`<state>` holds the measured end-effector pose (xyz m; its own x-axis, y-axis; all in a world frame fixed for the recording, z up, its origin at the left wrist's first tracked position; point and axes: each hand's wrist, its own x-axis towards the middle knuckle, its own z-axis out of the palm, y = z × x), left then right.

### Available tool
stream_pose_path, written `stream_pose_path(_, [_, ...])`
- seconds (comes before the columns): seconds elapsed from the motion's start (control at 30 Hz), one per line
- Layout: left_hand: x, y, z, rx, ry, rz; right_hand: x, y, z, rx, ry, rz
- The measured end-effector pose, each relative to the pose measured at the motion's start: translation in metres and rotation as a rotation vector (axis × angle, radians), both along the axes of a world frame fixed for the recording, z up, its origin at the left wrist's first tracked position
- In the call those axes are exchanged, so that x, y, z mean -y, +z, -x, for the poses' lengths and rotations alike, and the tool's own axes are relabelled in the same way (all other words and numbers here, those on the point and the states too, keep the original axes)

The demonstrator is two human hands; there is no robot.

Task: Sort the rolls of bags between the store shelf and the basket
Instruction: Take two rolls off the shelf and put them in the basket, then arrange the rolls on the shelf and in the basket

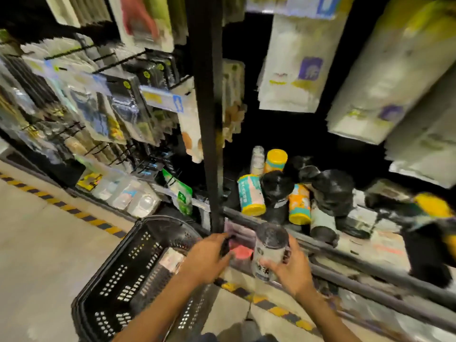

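Low store shelf with dark tube rail: beyond and right of black perforated plastic basket.
Cluster of bag rolls, teal-yellow, orange and black: on shelf deck, beyond and right of basket.
White-labelled bag roll with dark top: upright, long axis near vertical, just right of basket, on near side of rail.
Right hand: grip wrapped round roll's lower half.
Left hand: nearer to basket, by its right rim; grip pinching small dark item, identity unclear.
Judgement: shelf lies beyond roll, basket to its left.
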<state>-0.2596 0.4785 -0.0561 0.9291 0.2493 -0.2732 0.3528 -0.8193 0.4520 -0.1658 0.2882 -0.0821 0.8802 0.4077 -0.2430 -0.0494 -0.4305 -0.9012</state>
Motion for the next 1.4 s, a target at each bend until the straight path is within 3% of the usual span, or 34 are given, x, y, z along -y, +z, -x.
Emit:
stream_pose_path(0.3, [0.108,0.013,-0.057,0.054,-0.661,0.014,0.124,0.032,0.096,0.148,-0.698,0.025])
stream_pose_path(0.43, [0.194,0.017,-0.056,0.071,-0.919,0.105,0.186,0.037,0.152,0.168,-0.948,0.038])
stream_pose_path(0.7, [0.388,0.018,-0.03,0.103,-1.332,0.049,0.324,0.026,0.234,0.155,-1.36,0.094])
stream_pose_path(1.07, [0.621,0.018,-0.008,0.059,-1.549,0.031,0.499,0.021,0.279,0.125,-1.558,0.059])
stream_pose_path(1.4, [0.798,-0.013,-0.084,0.013,-1.617,0.013,0.66,-0.006,0.212,0.054,-1.669,0.021])
